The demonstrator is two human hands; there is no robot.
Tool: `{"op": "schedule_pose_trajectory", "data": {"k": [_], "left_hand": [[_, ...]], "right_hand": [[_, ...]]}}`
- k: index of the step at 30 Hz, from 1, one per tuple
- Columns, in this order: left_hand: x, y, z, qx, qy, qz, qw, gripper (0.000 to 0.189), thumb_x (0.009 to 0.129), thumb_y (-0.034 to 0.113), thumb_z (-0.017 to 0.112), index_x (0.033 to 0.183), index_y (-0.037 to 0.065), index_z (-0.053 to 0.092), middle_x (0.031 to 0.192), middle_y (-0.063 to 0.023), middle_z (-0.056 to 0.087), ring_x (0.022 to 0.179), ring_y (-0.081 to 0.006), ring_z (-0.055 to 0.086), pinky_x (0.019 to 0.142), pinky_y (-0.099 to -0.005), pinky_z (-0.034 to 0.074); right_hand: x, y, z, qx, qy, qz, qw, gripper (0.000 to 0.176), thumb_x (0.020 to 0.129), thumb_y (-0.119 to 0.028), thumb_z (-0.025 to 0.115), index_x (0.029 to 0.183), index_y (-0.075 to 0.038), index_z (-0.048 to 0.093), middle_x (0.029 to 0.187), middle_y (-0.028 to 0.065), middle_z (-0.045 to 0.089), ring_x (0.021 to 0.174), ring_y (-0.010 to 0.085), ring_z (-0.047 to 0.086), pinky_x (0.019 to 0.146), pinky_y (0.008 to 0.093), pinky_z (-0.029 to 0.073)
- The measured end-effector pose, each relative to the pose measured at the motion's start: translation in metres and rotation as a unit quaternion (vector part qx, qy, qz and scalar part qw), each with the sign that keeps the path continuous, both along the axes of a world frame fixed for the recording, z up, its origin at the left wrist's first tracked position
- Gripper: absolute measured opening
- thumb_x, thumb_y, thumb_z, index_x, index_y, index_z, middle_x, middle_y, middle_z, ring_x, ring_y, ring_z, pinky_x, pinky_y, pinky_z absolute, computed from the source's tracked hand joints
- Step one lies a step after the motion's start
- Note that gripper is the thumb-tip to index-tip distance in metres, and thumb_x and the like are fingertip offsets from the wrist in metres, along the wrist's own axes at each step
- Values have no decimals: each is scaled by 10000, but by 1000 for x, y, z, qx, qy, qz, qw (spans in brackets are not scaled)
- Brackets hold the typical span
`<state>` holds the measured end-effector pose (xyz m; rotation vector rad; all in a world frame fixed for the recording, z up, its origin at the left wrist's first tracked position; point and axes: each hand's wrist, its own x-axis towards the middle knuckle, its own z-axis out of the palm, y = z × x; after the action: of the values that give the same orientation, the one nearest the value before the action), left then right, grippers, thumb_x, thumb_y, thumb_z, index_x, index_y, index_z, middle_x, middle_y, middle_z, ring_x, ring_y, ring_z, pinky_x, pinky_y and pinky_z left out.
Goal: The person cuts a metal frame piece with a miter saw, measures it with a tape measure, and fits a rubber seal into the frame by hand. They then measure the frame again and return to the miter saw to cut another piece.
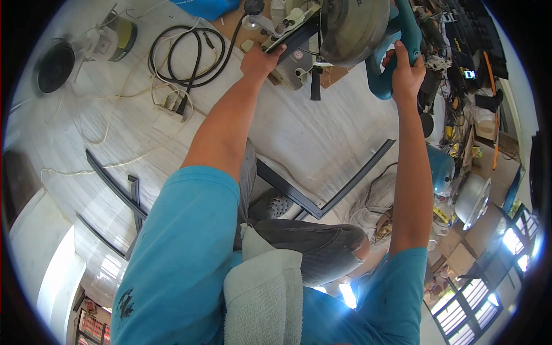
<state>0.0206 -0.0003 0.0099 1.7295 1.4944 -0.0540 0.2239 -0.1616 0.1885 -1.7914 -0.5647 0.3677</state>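
Observation:
A miter saw with a teal handle [380, 86] and a large round blade guard [352, 31] stands on the floor at the top of the view. My right hand [408, 75] is closed around the handle, to the right of the guard. At the saw's left side, my left hand [261, 59] is closed on a dark metal bar [300, 39] lying across the saw base. The bar's far end passes behind the guard, and the blade is hidden. A black clamp lever [315, 84] points down from the base.
Dark metal profiles [359, 175] lie on the floor by my legs, with more strips [112, 179] at left. A coiled black cable [167, 60], a power strip [171, 104] and a fan-like round object [56, 67] are at left. Tools and clutter [454, 109] line the right.

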Motion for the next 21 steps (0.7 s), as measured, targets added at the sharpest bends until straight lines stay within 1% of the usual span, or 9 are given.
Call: {"op": "schedule_pose_trajectory", "data": {"k": [2,5,7,8,10,13,17,20,21], "left_hand": [[0,0,2,-3,8,0,1000,819,688,748,601,1111,48,581,1039,-128,679,1006,-269,645,814,-376,511],[-1,1,-1,-11,-14,4,1000,919,661,797,577,1169,32,592,1076,-173,662,1034,-310,630,843,-402,499],[0,2,-5,-14,-5,-2,1000,845,681,760,596,1130,43,587,1054,-144,672,1017,-284,639,825,-384,507],[0,2,-6,-16,0,-6,1000,809,691,741,605,1110,49,584,1043,-130,677,1009,-271,643,815,-376,511],[-1,1,-4,-4,-8,-1,1000,804,694,738,606,1112,51,584,1048,-130,677,1012,-272,642,816,-376,511],[0,0,-5,6,-9,2,1000,801,697,736,605,1119,55,583,1053,-130,675,1016,-270,641,818,-376,510],[-1,0,-5,4,-13,1,1000,802,700,739,601,1121,57,583,1056,-130,675,1019,-269,640,820,-375,510],[-1,1,-9,-9,-20,7,1000,893,672,786,579,1165,42,601,1067,-173,667,1034,-313,629,845,-408,497],[-1,1,-10,-6,-20,8,1000,894,670,787,579,1164,43,603,1064,-174,667,1033,-313,629,844,-408,497]], "right_hand": [[0,-1,0,-1,-1,1,1000,240,862,-207,662,917,16,592,715,89,612,597,151,579,539,288,476],[0,-1,0,0,-1,1,1000,239,863,-205,663,918,16,592,715,89,612,597,151,579,541,288,477],[0,0,0,3,3,0,1000,238,863,-204,665,917,16,591,715,90,612,597,151,579,543,288,478],[0,0,-1,9,1,1,1000,241,860,-221,666,892,6,589,699,82,612,582,141,577,533,281,469],[-1,0,-2,22,-4,3,1000,254,854,-254,669,840,-15,585,666,66,612,553,120,573,514,267,453],[0,-1,-1,7,-7,2,1000,235,863,-199,665,906,20,592,709,89,612,592,149,579,543,285,476],[-3,-1,-4,27,11,-1,1000,235,864,-198,664,900,23,592,710,90,615,593,148,582,543,285,476],[-3,-3,-8,23,1,0,1000,235,866,-199,665,897,22,591,707,88,618,589,146,583,538,285,475],[-3,-3,-9,22,-6,1,1000,235,866,-200,665,897,21,591,706,87,618,588,145,583,536,284,475]]}}
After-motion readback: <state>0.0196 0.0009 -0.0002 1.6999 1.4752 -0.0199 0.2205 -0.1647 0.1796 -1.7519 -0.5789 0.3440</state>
